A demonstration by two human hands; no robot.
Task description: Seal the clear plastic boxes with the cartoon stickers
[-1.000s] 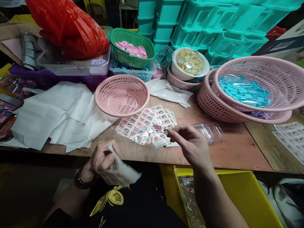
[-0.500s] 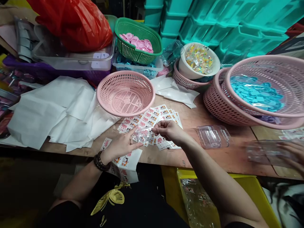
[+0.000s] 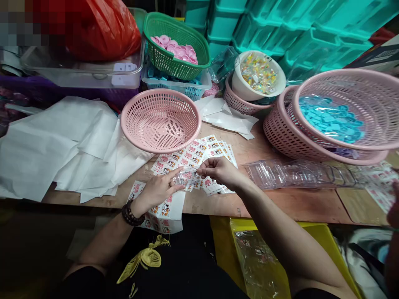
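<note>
A small clear plastic case [image 3: 186, 177] lies between my two hands, above the printed sheets. My left hand [image 3: 160, 189], with a beaded bracelet on its wrist, grips the case's left end between thumb and fingers. At its right end, the fingers of my right hand [image 3: 218, 170] are pinched together; whether they hold the case edge or something tiny is too small to tell. Under and behind the case spread sticker sheets [image 3: 195, 154] with cat pictures and pink lettering. Another sticker sheet [image 3: 166, 211] lies under my left wrist and hangs over the table's front edge.
A pink basket [image 3: 160, 141] stands behind the stickers, with white backing papers [image 3: 90, 137] to its left. On the right, a row of clear cases [image 3: 289, 174] lies before large pink baskets [image 3: 299, 133]. Below the table is a yellow bin [image 3: 324, 241]. A co-worker's hand [image 3: 394, 203] shows at the right edge.
The co-worker's hand has drawn away to the right, and more clear cases now lie in a row on the table. My hands keep nearly the same hold; the view has shifted slightly.
</note>
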